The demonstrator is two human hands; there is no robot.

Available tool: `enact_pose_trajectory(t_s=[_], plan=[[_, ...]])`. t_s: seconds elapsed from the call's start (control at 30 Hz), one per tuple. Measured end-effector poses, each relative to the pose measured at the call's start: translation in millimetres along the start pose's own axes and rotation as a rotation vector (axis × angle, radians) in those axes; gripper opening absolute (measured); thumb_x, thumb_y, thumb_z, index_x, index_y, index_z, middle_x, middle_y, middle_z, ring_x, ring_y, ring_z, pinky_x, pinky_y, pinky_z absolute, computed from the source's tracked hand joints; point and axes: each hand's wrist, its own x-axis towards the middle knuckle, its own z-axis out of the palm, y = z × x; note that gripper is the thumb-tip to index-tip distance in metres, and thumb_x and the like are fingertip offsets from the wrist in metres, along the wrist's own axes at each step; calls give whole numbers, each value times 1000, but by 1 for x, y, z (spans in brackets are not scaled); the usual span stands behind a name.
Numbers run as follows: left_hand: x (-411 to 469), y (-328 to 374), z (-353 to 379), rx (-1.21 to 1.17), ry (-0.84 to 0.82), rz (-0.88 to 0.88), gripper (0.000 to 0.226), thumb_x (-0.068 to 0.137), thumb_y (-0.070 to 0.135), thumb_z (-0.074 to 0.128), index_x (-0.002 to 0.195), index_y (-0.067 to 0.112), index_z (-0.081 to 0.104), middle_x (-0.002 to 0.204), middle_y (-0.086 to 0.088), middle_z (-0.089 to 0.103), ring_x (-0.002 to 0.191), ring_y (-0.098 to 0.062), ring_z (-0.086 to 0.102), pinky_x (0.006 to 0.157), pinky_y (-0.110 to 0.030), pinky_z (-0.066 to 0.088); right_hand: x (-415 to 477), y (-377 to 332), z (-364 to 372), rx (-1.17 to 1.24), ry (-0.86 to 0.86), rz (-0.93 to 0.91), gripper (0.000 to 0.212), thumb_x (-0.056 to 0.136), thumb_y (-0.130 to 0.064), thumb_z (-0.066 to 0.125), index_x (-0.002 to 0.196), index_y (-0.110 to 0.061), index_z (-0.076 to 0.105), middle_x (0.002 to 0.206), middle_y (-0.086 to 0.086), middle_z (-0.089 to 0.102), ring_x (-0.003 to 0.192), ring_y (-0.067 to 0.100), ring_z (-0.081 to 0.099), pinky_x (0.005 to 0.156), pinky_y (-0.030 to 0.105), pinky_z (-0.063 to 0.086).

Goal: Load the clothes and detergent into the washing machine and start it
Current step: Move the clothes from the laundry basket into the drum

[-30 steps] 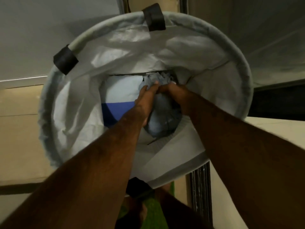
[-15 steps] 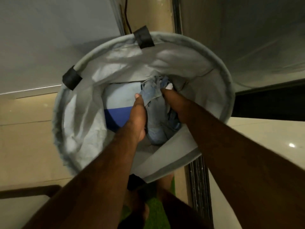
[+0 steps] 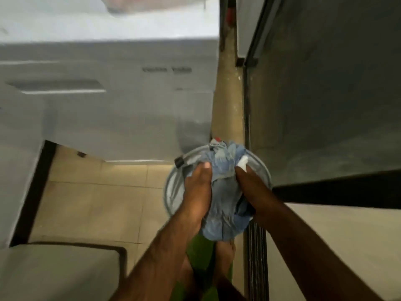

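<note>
A bundle of pale blue clothes is pressed between my left hand and my right hand, held above the round grey laundry basket on the floor. Both hands grip the cloth from its sides. The white washing machine fills the upper left, blurred; a recessed handle shows on its front. The basket's inside is mostly hidden behind the bundle and my hands.
A grey wall or door panel stands at the right, with a dark sliding track below it. Beige floor tiles lie between machine and basket. A grey surface is at the lower left. My bare feet stand on a green mat.
My hands have lifted the blue clothes up out of the basket. The view has pulled back and up, so the basket looks small and the washing machine has come into sight.
</note>
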Motion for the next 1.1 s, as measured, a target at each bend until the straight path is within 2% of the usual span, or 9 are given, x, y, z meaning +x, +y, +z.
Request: enact_pose_trajectory(t_s=[0.27, 0.4, 0.57, 0.63, 0.73, 0.8, 0.9, 1.0, 1.1], plan=[[-197, 170, -113, -15, 55, 220, 46, 108, 51, 31, 122, 35, 72, 117, 15, 77, 108, -2, 71, 95, -27, 56, -166, -125, 50, -105, -202, -169, 36, 100, -51, 54, 129, -32, 67, 120, -6, 75, 112, 20, 70, 105, 46, 51], [-269, 200, -178, 78, 351, 366, 39, 106, 58, 31, 124, 49, 65, 124, 20, 69, 122, -4, 61, 108, -42, 50, -243, -171, 114, -129, -399, -269, 40, 102, -56, 46, 126, -32, 68, 122, -11, 74, 102, 4, 70, 86, 27, 52], [-380, 221, -277, 88, 734, 453, 34, 104, 58, 29, 122, 60, 58, 126, 22, 57, 120, 15, 47, 110, -25, 38, -358, -207, 212, -264, -687, -363, 32, 100, -51, 52, 110, -28, 71, 111, -5, 73, 86, 14, 69, 73, 27, 49], [-428, 221, -321, 88, 871, 467, 31, 104, 58, 27, 119, 63, 54, 124, 21, 56, 119, 14, 46, 107, -24, 37, -411, -214, 260, -306, -812, -414, 38, 99, -55, 53, 124, -32, 69, 121, -4, 73, 105, 21, 70, 92, 38, 54], [-497, 216, -379, 83, 1064, 502, 30, 104, 59, 26, 112, 67, 53, 117, 23, 52, 120, 5, 47, 103, -26, 38, -462, -207, 318, -357, -1057, -573, 42, 109, -24, 42, 148, -11, 49, 143, 14, 59, 132, 35, 55, 107, 38, 42], [-541, 205, -421, 56, 1145, 500, 29, 104, 59, 24, 101, 73, 49, 114, 24, 47, 120, -2, 48, 103, -30, 40, -502, -197, 362, -377, -1199, -560, 41, 110, -15, 37, 148, -2, 45, 137, 11, 57, 122, 30, 55, 93, 32, 41], [-588, 184, -477, 17, 1273, 487, 29, 106, 58, 24, 102, 77, 45, 119, 16, 45, 120, -8, 48, 104, -37, 42, -568, -170, 429, -421, -1281, -579, 35, 106, -34, 46, 135, -21, 62, 119, -6, 71, 100, 11, 70, 83, 24, 53], [-615, 148, -536, 7, 1382, 424, 26, 108, 54, 24, 118, 65, 45, 127, 10, 46, 119, -8, 45, 102, -33, 36, -619, -126, 477, -421, -1474, -484, 38, 102, -50, 49, 130, -31, 65, 117, -9, 77, 107, 11, 74, 92, 33, 56], [-617, 96, -592, -21, 1434, 324, 34, 104, 60, 24, 122, 62, 52, 134, 7, 54, 126, -12, 50, 110, -41, 39, -633, -75, 531, -447, -1460, -357, 39, 99, -50, 54, 128, -29, 67, 115, -5, 78, 106, 14, 75, 94, 38, 56]])
